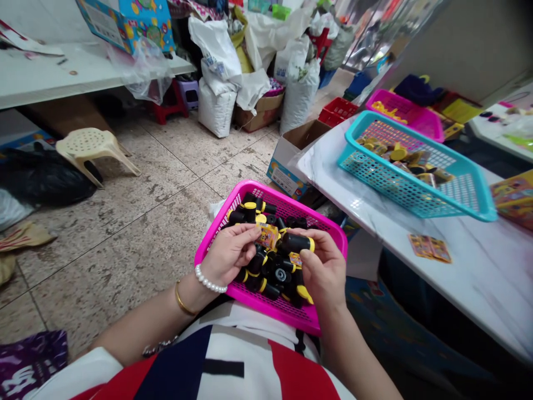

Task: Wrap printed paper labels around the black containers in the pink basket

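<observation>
On my lap rests a pink plastic basket (333, 233) with several black cylinders with yellow caps (270, 290) inside. Above it, my left hand (233, 253) pinches a small yellow-orange printed label (267, 236) between thumb and fingers. My right hand (327, 264) is closed around one black cylinder with a yellow rim (295, 243), lying sideways with its yellow end toward the palm. The label's right edge is close to that cylinder; I cannot tell whether they touch. Another printed piece (295, 259) shows among the cylinders below.
To my right is a marble-patterned table (387, 244) bearing a turquoise basket (478, 194) of wrapped pieces, a pink basket (435, 130) and printed labels (430, 248). An open carton (287, 166) stands beside it. A cream stool (94, 144) and white sacks (219, 103) stand on the floor.
</observation>
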`<state>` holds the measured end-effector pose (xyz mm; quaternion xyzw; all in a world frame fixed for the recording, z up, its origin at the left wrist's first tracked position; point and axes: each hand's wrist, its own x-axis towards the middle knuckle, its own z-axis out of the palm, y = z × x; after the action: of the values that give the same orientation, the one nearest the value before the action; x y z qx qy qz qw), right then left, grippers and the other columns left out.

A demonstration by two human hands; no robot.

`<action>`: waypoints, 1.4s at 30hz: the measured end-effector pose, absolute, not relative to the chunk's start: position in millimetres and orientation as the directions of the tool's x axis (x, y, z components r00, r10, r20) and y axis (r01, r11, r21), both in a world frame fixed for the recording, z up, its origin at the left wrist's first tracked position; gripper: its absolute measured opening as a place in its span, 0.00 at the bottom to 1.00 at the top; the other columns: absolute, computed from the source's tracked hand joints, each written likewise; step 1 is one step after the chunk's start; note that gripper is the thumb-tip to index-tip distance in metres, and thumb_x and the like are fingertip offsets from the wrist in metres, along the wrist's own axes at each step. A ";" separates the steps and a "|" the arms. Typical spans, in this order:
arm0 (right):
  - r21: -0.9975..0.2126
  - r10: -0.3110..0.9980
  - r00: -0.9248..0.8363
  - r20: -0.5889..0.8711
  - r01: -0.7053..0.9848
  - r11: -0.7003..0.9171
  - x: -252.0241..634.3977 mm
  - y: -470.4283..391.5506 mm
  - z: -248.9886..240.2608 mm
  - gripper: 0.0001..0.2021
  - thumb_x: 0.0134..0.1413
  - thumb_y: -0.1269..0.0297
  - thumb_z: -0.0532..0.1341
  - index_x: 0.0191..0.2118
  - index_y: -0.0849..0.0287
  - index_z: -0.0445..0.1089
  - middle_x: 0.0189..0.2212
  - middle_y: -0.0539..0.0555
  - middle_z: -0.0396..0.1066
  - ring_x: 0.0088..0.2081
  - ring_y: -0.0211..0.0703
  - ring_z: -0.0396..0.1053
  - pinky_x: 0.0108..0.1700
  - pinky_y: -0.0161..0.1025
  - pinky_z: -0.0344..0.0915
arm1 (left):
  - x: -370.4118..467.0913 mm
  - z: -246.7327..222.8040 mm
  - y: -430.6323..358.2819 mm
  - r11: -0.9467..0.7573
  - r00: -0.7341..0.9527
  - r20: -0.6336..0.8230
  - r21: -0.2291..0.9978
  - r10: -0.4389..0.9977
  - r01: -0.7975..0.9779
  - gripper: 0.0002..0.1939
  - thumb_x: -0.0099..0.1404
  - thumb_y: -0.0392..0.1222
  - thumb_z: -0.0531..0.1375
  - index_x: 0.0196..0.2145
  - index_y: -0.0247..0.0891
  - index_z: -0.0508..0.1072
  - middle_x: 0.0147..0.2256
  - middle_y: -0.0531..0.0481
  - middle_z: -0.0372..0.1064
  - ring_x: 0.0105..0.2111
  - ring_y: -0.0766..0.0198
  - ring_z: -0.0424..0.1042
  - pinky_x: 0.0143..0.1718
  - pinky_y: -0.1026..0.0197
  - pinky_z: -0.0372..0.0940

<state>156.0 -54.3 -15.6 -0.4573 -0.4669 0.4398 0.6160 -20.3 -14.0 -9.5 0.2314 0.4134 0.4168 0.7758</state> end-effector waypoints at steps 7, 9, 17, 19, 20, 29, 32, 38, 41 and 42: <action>-0.987 0.989 0.138 0.061 -0.139 0.081 152.3 -55.1 -17.0 0.10 0.52 0.64 0.65 0.41 0.54 0.66 0.44 0.57 0.76 0.44 0.48 0.74 0.47 0.46 0.71 | -10.9 -11.0 -11.8 0.599 0.436 -0.415 0.621 0.799 -0.506 0.14 0.54 0.41 0.68 0.34 0.31 0.71 0.23 0.56 0.65 0.11 0.81 0.54 0.10 0.74 0.38; -0.992 0.987 0.146 0.065 -0.096 0.080 151.7 -56.2 -14.0 0.10 0.52 0.65 0.65 0.39 0.55 0.65 0.45 0.57 0.76 0.45 0.47 0.74 0.48 0.46 0.70 | -9.8 -11.9 -11.2 0.603 0.447 -0.410 0.612 0.795 -0.512 0.12 0.54 0.40 0.67 0.33 0.31 0.70 0.23 0.56 0.65 0.11 0.81 0.53 0.10 0.73 0.39; -0.976 0.956 0.204 0.212 0.093 0.196 147.4 -59.6 -15.0 0.12 0.51 0.67 0.66 0.42 0.54 0.66 0.42 0.56 0.73 0.42 0.45 0.73 0.45 0.44 0.71 | -7.9 -8.6 -21.6 0.496 0.327 -0.385 0.767 0.863 -0.406 0.14 0.55 0.45 0.67 0.34 0.32 0.73 0.18 0.57 0.62 0.14 0.78 0.56 0.13 0.74 0.41; -0.964 0.936 0.252 0.247 0.159 0.212 149.0 -61.0 -18.3 0.14 0.49 0.66 0.67 0.43 0.54 0.67 0.41 0.55 0.71 0.40 0.44 0.72 0.43 0.43 0.70 | -10.9 -6.1 -22.9 0.436 0.270 -0.350 0.801 0.897 -0.411 0.15 0.56 0.46 0.67 0.37 0.34 0.74 0.21 0.56 0.64 0.17 0.77 0.58 0.14 0.75 0.43; -0.959 0.928 0.266 0.263 0.178 0.220 149.8 -61.8 -19.4 0.15 0.49 0.66 0.68 0.43 0.54 0.68 0.41 0.55 0.70 0.39 0.44 0.71 0.42 0.43 0.70 | -13.0 -4.9 -22.6 0.410 0.257 -0.328 0.814 0.909 -0.411 0.16 0.55 0.47 0.67 0.39 0.36 0.73 0.24 0.55 0.66 0.19 0.76 0.61 0.14 0.75 0.45; -0.869 0.942 -0.029 0.335 0.377 0.320 161.6 -69.2 -11.0 0.19 0.52 0.69 0.66 0.50 0.49 0.71 0.44 0.56 0.67 0.45 0.48 0.69 0.45 0.46 0.69 | -24.6 -5.2 -13.6 0.410 0.528 -0.291 0.904 0.798 -0.121 0.19 0.54 0.46 0.68 0.40 0.33 0.73 0.27 0.50 0.70 0.21 0.72 0.63 0.18 0.71 0.56; -0.782 0.916 -0.051 0.397 0.504 0.367 167.5 -73.0 -10.2 0.20 0.50 0.70 0.66 0.50 0.48 0.71 0.43 0.56 0.70 0.44 0.49 0.70 0.47 0.48 0.68 | -20.9 -6.2 -16.0 0.374 0.541 -0.256 0.920 0.801 -0.118 0.18 0.54 0.43 0.68 0.41 0.34 0.74 0.30 0.48 0.72 0.25 0.70 0.66 0.24 0.68 0.61; -0.820 0.923 0.021 0.384 0.466 0.331 166.3 -75.4 -17.0 0.16 0.46 0.69 0.69 0.44 0.50 0.74 0.38 0.54 0.76 0.39 0.49 0.74 0.44 0.47 0.72 | -14.5 -4.2 -22.5 0.255 0.532 -0.143 0.956 0.834 -0.143 0.15 0.56 0.41 0.66 0.41 0.36 0.75 0.34 0.47 0.73 0.31 0.65 0.70 0.33 0.65 0.64; -0.978 0.981 0.132 0.142 0.173 0.118 159.8 -71.6 -20.5 0.10 0.48 0.65 0.68 0.39 0.53 0.75 0.34 0.53 0.77 0.34 0.46 0.75 0.38 0.45 0.74 | -12.9 -1.4 -22.7 0.053 0.473 -0.023 0.997 0.881 -0.050 0.13 0.59 0.42 0.64 0.42 0.37 0.76 0.36 0.46 0.73 0.35 0.63 0.70 0.37 0.64 0.64; -0.995 0.988 0.137 0.073 0.082 0.062 158.2 -70.5 -21.0 0.09 0.49 0.64 0.68 0.39 0.54 0.75 0.33 0.52 0.78 0.34 0.46 0.76 0.38 0.44 0.74 | -13.1 -0.8 -21.9 0.014 0.479 -0.009 1.000 0.878 -0.007 0.14 0.59 0.43 0.64 0.43 0.38 0.76 0.36 0.46 0.73 0.35 0.63 0.70 0.37 0.65 0.64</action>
<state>158.2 -70.5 -21.0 -0.5356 -0.4992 0.4267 0.5308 -13.1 -21.9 -0.8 0.6027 0.3612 0.3605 0.6134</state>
